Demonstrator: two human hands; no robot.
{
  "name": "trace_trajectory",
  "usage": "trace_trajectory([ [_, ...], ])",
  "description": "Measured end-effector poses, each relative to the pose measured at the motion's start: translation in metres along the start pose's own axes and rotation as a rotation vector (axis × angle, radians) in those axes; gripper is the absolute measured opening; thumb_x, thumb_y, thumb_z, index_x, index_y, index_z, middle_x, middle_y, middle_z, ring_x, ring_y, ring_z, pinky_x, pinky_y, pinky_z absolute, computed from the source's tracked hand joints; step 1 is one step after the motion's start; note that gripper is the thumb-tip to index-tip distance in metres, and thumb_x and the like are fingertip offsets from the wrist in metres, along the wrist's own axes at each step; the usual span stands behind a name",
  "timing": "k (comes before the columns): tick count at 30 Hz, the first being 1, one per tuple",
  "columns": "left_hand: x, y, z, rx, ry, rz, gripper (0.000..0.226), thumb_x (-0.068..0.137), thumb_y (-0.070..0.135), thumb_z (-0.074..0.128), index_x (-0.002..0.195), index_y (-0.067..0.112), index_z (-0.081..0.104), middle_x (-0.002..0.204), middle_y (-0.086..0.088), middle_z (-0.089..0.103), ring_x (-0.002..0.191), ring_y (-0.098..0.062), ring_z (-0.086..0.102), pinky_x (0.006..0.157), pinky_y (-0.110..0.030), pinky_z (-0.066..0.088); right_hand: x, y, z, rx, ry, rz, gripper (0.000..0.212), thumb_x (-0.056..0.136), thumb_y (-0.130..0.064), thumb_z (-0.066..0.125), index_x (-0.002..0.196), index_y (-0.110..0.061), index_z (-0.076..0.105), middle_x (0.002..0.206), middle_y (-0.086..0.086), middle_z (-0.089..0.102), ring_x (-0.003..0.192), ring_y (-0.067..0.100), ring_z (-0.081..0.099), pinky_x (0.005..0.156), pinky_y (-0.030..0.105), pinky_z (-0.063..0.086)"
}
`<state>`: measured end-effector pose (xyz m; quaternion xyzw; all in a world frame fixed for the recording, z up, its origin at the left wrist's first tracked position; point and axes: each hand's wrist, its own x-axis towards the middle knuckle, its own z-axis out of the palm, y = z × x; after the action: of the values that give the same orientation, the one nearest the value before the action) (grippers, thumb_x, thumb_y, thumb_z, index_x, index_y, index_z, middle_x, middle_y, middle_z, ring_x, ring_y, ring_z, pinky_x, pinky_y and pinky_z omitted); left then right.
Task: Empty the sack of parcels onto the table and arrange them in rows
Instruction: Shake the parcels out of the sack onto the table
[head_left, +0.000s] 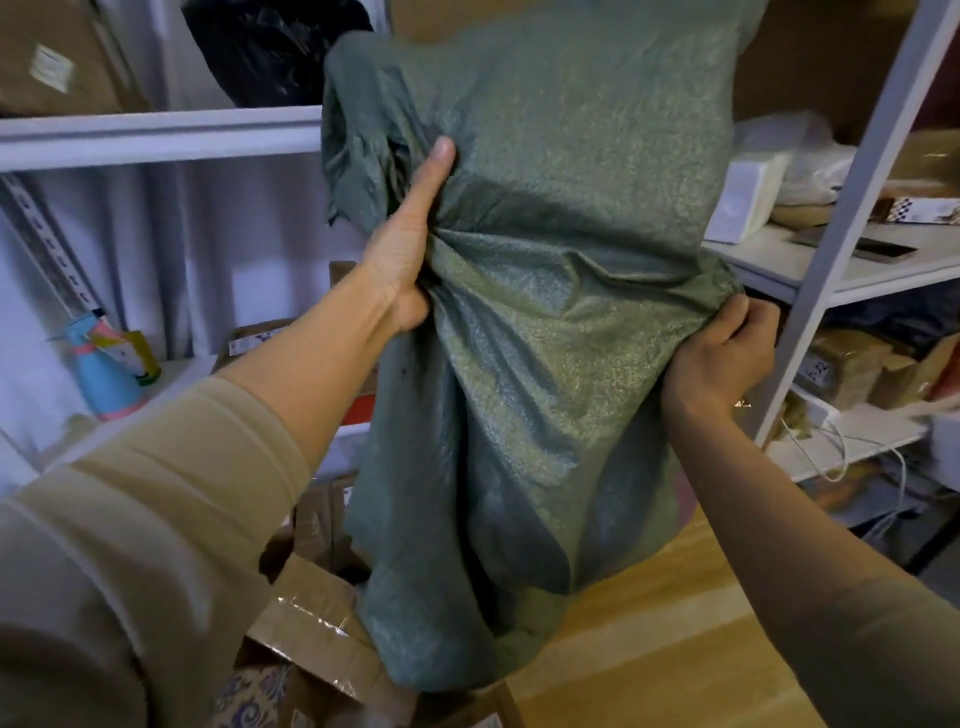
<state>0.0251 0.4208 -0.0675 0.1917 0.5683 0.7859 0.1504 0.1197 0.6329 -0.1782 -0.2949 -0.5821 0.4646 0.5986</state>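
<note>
Sack (545, 322) between gripping left hand (402, 260), right hand (722, 358)

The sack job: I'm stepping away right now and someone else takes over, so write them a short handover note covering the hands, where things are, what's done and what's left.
Left hand: grips a bunched fold on the left side of the green sack, thumb up.
Right hand: pinches the sack's right edge.
The sack is held up in the air over the wooden table, hanging limp; which end is down I cannot tell.
Cardboard parcels lie piled at the table's left, under the sack.
Done: some parcels appear to be out.
Left: confirm the sack is empty, put it aside, arrange the parcels in rows.
</note>
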Motion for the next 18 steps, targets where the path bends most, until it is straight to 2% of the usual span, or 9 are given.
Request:
trace_trajectory([
  [5,-0.001,-0.004,-0.009,-0.014,0.061,-0.005,0.056,0.080,0.054,0.072,0.122,0.018,0.066,0.110,-0.005,0.075,0.102,-0.023,0.071,0.098,-0.045,0.052,-0.005,-0.001,0.003,-0.003,0.005,0.006,0.031,0.106,-0.020,0.038,0.101,0.004,0.056,0.087,0.005,0.052,0.071,0.002,0.038,0.069,0.017,0.027],
  [8,-0.001,-0.005,-0.014,-0.080,0.075,-0.002,0.050,0.081,0.046,0.073,0.120,0.016,0.067,0.108,-0.007,0.075,0.100,-0.024,0.072,0.092,-0.043,0.055,-0.006,-0.001,0.006,0.001,0.004,-0.003,0.025,0.106,-0.019,0.037,0.098,-0.003,0.054,0.087,0.007,0.050,0.070,0.001,0.037,0.069,0.017,0.027],
  [11,-0.001,-0.005,-0.012,-0.148,0.103,0.008,0.042,0.083,0.033,0.073,0.118,0.011,0.068,0.107,-0.010,0.075,0.096,-0.026,0.073,0.078,-0.039,0.060,-0.007,0.004,0.010,-0.014,-0.033,-0.001,0.021,0.106,-0.019,0.036,0.097,-0.008,0.051,0.091,0.007,0.049,0.079,0.009,0.041,0.071,0.019,0.028],
  [13,-0.001,-0.003,-0.009,-0.170,0.089,0.016,0.024,0.086,0.024,0.069,0.105,0.010,0.069,0.097,-0.010,0.075,0.086,-0.027,0.072,0.070,-0.037,0.059,-0.003,0.008,0.012,-0.023,-0.066,0.003,0.025,0.106,-0.020,0.036,0.101,-0.002,0.054,0.095,0.007,0.049,0.085,0.016,0.043,0.075,0.022,0.030],
  [15,-0.001,0.002,-0.008,-0.191,0.066,0.033,0.008,0.087,0.019,0.063,0.086,0.012,0.067,0.080,-0.008,0.072,0.073,-0.024,0.070,0.065,-0.034,0.058,-0.002,0.007,0.012,0.006,-0.114,0.016,0.022,0.104,-0.021,0.037,0.102,-0.006,0.053,0.096,0.007,0.050,0.087,0.016,0.045,0.079,0.028,0.035],
  [17,-0.001,0.006,-0.007,-0.183,0.043,0.064,0.011,0.087,0.017,0.060,0.077,0.013,0.064,0.072,-0.006,0.069,0.069,-0.022,0.068,0.066,-0.034,0.057,-0.003,0.001,0.012,0.112,-0.199,0.068,0.011,0.101,-0.020,0.040,0.104,-0.013,0.048,0.094,0.000,0.051,0.084,0.010,0.047,0.081,0.028,0.037],
  [18,-0.002,0.009,-0.007,-0.175,0.036,0.081,0.011,0.088,0.017,0.059,0.078,0.013,0.064,0.072,-0.006,0.069,0.070,-0.022,0.068,0.068,-0.034,0.057,-0.004,-0.003,0.012,0.183,-0.249,0.094,0.015,0.097,-0.021,0.041,0.109,-0.014,0.047,0.093,-0.005,0.051,0.082,0.005,0.048,0.080,0.024,0.038],
])
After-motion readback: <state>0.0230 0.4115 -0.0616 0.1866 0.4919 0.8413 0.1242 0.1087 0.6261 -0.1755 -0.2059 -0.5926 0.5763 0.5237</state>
